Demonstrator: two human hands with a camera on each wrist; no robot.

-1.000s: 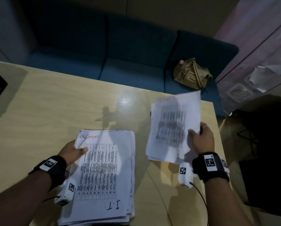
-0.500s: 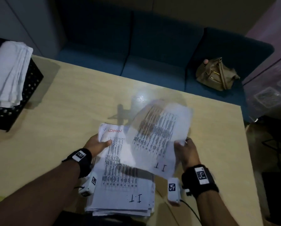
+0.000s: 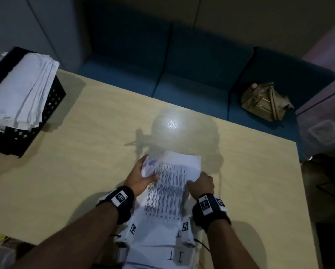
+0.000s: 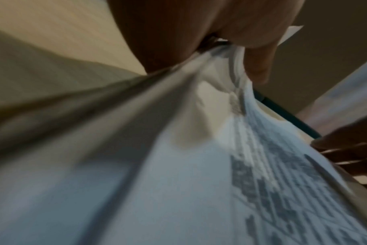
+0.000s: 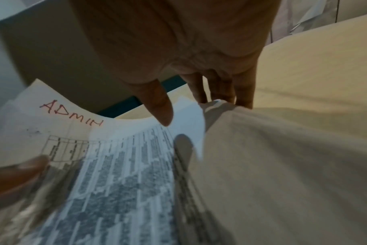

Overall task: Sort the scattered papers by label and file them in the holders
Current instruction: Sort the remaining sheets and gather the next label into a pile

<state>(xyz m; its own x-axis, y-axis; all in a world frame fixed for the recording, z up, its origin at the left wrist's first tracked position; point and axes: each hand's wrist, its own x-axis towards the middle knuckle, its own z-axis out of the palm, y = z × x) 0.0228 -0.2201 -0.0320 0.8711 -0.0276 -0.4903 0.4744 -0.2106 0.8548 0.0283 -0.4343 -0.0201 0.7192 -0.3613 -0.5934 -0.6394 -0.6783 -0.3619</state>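
Down onto the stack [image 3: 163, 206] at lower centre goes the sheet the right hand [image 3: 201, 184] was waving a moment ago. Thin, floppy and slippery, these papers buckle if pinched at one corner, so both side edges are the place to take them. Left hand [image 3: 141, 178] curls around the rumpled left edge, right thumb and fingers pinch the right edge; further off, upper left, the black holder [image 3: 21, 134] already carries papers.
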